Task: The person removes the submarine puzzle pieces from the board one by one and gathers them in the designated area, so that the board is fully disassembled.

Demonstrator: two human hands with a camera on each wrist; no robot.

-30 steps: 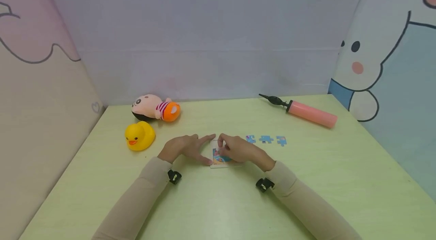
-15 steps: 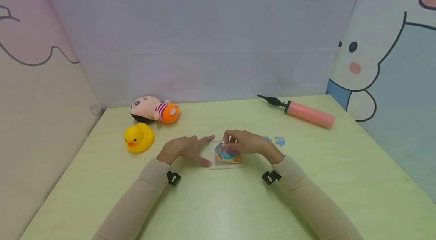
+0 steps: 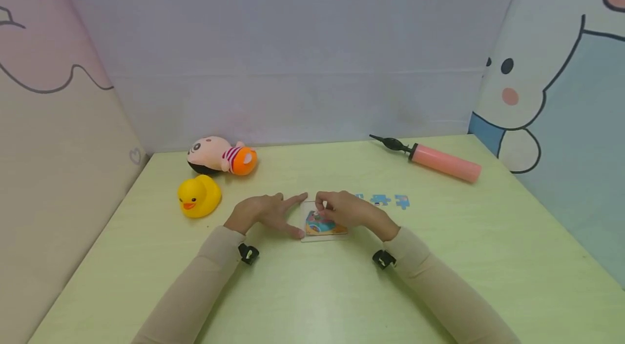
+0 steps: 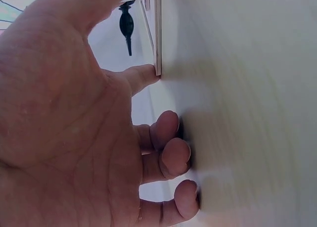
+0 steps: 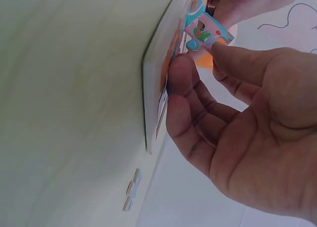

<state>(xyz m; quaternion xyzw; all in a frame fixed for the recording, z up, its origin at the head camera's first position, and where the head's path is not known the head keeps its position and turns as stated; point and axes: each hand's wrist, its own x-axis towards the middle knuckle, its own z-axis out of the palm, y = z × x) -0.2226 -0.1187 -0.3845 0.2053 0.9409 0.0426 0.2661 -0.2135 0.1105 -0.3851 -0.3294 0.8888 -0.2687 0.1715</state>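
Note:
A small puzzle board [image 3: 324, 239] with a pale frame and a colourful picture lies between the hands in the head view. My left hand [image 3: 268, 212] is at its left side, thumb and forefinger spread and touching the edge; in the left wrist view the remaining fingertips [image 4: 177, 155] are at the tabletop. My right hand [image 3: 344, 208] is over the board's upper right. In the right wrist view it pinches a pink-and-blue puzzle piece [image 5: 210, 30], tilted above the board, while other fingertips [image 5: 179, 78] touch the picture. The hand hides part of the picture.
Loose puzzle pieces [image 3: 380, 200] lie in a row just right of the board, one partly hidden by the right hand. A yellow rubber duck [image 3: 200, 196] and a plush doll [image 3: 222, 155] are at the left; a pink hand pump [image 3: 444, 163] lies at the back right.
My right hand moved right and uncovered more of the picture, then came back left over the board with its piece. My left hand has stayed at the board's edge.

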